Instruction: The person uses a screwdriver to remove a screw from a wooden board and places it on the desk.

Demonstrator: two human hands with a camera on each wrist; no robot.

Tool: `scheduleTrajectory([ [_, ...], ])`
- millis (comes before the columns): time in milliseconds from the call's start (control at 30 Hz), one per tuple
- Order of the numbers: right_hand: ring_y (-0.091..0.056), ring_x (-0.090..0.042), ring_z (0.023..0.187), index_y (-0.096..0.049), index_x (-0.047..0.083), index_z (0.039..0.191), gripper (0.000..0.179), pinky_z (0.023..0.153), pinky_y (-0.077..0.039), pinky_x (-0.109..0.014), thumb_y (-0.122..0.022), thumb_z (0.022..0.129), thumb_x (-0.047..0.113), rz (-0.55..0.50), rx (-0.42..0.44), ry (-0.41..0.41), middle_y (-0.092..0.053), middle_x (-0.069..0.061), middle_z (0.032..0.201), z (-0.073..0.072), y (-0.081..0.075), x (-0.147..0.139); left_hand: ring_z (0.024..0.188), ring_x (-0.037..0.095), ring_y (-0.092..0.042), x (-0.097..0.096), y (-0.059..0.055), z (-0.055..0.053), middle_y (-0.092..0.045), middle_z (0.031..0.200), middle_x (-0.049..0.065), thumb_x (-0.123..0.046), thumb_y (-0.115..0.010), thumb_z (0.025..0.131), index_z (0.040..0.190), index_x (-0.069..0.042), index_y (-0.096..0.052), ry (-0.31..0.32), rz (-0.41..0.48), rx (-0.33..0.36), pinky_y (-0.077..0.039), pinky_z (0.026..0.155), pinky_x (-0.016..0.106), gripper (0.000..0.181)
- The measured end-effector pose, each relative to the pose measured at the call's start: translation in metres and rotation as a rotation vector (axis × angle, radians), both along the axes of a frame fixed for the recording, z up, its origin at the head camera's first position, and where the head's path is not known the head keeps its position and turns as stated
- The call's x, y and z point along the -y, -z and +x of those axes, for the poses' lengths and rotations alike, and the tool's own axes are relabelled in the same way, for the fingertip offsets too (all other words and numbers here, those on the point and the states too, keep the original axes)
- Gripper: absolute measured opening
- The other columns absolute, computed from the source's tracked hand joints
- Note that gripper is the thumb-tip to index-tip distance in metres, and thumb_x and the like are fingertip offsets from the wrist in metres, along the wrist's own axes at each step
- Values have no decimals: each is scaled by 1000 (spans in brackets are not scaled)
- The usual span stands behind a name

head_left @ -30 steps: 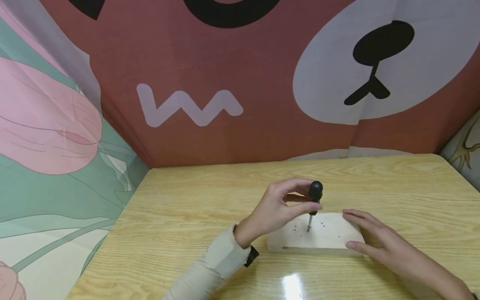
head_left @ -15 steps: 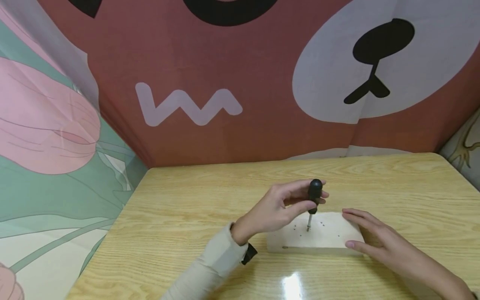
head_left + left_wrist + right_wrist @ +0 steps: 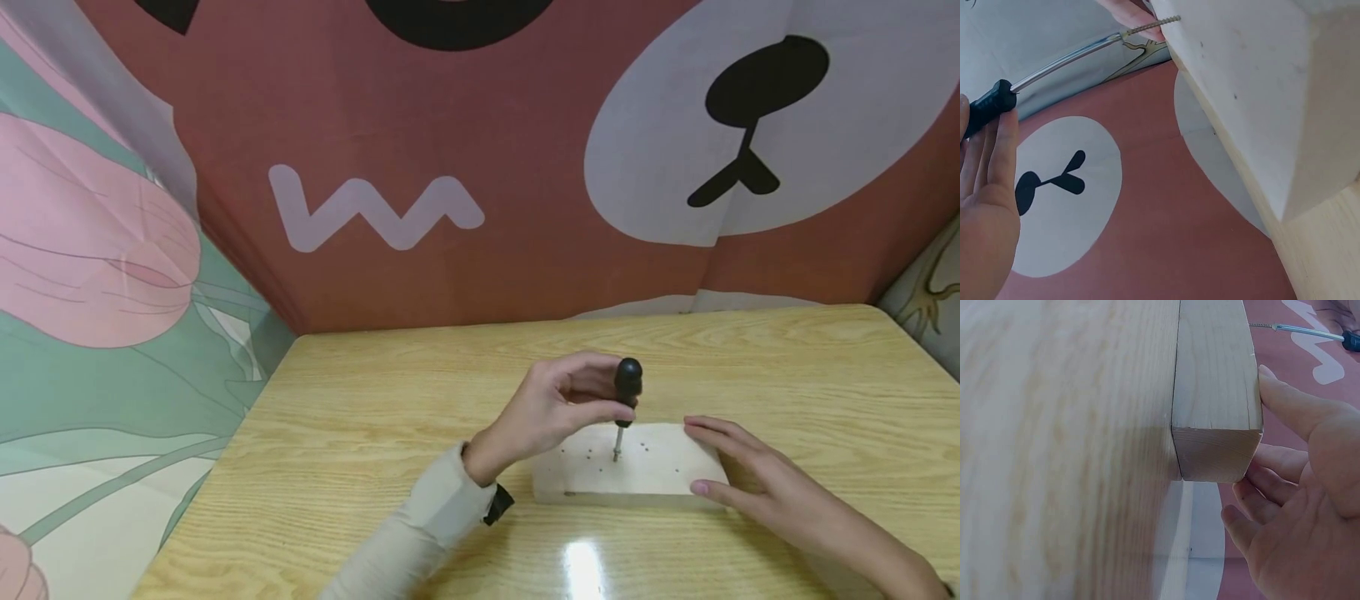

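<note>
A pale wooden block [image 3: 652,479] lies flat on the table, several small dark holes in its top face. My left hand [image 3: 536,408] holds the black handle of a screwdriver [image 3: 628,379] between thumb and fingers, the shaft pointing down at the block. In the left wrist view, the tip of the screwdriver [image 3: 1069,61] meets the head of a threaded screw [image 3: 1154,26], which stands in the block with much of its thread showing. My right hand [image 3: 757,475] grips the block's right end, thumb on the top near the front corner, fingers at the far corner.
The wood-grain table [image 3: 375,433] extends around the block. Behind it hangs a red cloth backdrop [image 3: 525,275] with a cartoon face, and a floral cloth [image 3: 97,250] hangs at the left. A black strap piece [image 3: 498,504] sits at the left cuff.
My left fingers reached out past the screwdriver handle half a second ago and are now drawn back around it. The screwdriver stays on the screw. Block and right hand look unmoved.
</note>
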State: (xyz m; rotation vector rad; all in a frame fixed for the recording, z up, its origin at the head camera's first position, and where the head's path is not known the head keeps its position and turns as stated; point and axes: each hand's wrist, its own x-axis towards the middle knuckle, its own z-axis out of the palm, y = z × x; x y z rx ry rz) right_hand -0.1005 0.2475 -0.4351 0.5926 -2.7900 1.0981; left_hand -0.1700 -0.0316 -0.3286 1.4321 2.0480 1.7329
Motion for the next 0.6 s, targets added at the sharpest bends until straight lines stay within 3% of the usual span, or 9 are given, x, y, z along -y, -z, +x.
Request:
scheduleTrajectory([
  [200,-20,28,125,-53,11,142,60,90,-21,8,-76,87,20,-5,-11,-5,-50,-17,144,0,0,0,104,26,-72,2,1,-1,-69,118,26,4,-62,94,130,10,-56,25,-22,1,-60,86,26,37],
  [367,-19,29,124,-55,10,140,59,90,-21,8,-78,85,16,-17,-67,-19,-52,-16,142,0,1,0,115,39,-65,2,-1,-1,-61,128,32,8,-55,97,133,10,-48,151,10,77,-57,96,32,37],
  [433,-19,29,124,-55,11,140,59,90,-21,8,-78,85,16,-13,-68,-15,-52,-15,142,0,1,0,114,43,-64,2,-1,-1,-60,127,34,9,-55,96,132,10,-47,175,17,103,-58,95,34,37],
  [600,-19,29,124,-54,12,141,59,89,-23,7,-77,86,18,-8,-43,-8,-51,-15,142,0,1,0,106,33,-71,3,-1,-1,-66,120,31,7,-63,92,134,7,-50,78,-22,78,-60,88,30,44],
])
